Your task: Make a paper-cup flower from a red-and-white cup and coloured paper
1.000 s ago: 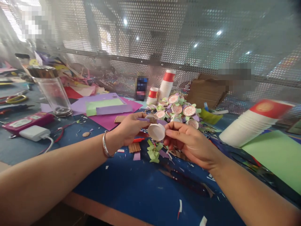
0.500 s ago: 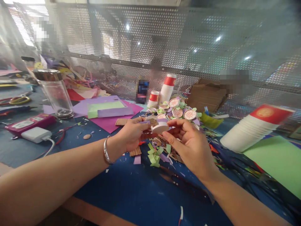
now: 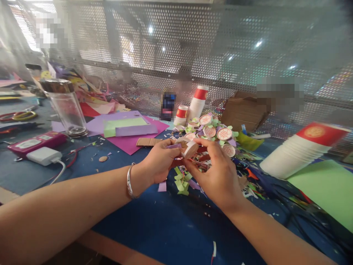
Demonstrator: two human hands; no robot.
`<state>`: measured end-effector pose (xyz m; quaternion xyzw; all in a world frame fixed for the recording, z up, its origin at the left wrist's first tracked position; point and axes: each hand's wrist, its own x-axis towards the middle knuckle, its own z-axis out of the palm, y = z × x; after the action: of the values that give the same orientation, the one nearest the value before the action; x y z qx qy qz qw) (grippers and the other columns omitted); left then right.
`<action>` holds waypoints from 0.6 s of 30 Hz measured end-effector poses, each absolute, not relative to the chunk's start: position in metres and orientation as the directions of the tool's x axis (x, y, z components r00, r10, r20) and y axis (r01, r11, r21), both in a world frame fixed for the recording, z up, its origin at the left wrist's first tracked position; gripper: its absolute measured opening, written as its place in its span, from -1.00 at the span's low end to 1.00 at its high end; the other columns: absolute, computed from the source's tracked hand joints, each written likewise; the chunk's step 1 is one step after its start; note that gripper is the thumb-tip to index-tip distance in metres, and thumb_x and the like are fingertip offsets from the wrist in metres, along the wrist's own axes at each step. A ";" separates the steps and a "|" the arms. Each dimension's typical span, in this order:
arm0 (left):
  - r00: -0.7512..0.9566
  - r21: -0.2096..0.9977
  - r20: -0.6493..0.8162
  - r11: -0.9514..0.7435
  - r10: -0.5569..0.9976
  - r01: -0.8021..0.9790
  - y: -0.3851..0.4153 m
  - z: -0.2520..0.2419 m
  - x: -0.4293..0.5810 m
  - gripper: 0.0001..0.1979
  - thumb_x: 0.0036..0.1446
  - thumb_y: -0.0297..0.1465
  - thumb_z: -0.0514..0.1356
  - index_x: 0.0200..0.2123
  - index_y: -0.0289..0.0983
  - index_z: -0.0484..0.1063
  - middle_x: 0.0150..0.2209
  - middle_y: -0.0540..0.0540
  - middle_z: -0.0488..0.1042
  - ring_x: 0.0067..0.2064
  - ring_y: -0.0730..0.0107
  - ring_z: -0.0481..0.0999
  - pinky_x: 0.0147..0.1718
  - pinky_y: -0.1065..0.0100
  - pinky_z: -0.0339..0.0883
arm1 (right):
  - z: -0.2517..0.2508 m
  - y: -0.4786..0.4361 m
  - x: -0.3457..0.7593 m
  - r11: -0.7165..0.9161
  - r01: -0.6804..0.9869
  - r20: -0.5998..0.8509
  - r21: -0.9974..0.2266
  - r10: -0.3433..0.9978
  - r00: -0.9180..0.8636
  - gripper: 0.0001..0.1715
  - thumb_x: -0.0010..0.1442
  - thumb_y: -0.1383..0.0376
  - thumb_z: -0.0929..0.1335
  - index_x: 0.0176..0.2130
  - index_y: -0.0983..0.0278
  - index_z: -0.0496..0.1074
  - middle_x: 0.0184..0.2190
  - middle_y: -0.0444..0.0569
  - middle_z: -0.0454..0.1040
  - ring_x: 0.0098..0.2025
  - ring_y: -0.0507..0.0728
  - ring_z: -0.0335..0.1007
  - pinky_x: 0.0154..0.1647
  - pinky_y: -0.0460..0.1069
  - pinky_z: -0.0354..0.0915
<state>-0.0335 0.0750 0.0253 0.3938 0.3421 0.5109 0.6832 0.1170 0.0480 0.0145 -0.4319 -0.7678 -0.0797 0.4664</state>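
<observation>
Both of my hands meet over the middle of the blue table. Between them is a small round white paper piece [image 3: 190, 148], which looks like the cut-off bottom of a paper cup with a brown inside. My left hand [image 3: 160, 162], with a silver bangle at its wrist, pinches its left side along with a bit of purple paper [image 3: 174, 146]. The thumb and fingers of my right hand [image 3: 219, 171] close on its right rim. Green paper scraps [image 3: 182, 182] lie just below. Behind are several round white pieces with red printed faces [image 3: 224, 133] and green and purple tabs.
Stacked paper cups [image 3: 298, 154] lean at the right beside green paper [image 3: 328, 191]. Two upright cup stacks [image 3: 197, 103] and a phone [image 3: 167, 106] stand behind. Left are a glass bottle [image 3: 70, 114], a magenta box with a white charger [image 3: 44, 155] and scissors [image 3: 23, 116]. Perforated metal screens the back.
The white paper piece has turned and tilted between my fingers. My left hand has shifted slightly right and my right hand slightly left. The dark tool below my right hand is now mostly hidden.
</observation>
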 end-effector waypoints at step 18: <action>0.351 0.972 0.233 -0.231 0.907 -0.046 0.087 0.018 -0.051 -0.84 -0.04 -0.52 0.30 -0.31 -0.28 0.60 -0.41 -0.05 0.57 -0.34 0.36 0.53 -0.33 0.39 0.45 | 0.029 0.041 0.129 0.596 0.739 0.693 -0.314 0.676 -0.251 -0.52 0.16 0.22 0.45 0.07 0.24 0.43 -0.06 0.11 0.57 -0.06 0.30 0.52 -0.03 0.21 0.44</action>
<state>-0.0508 0.0871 0.0179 0.6368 0.3380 0.4584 0.5197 0.1285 0.0408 0.0291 -0.4476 -0.7900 -0.0375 0.4173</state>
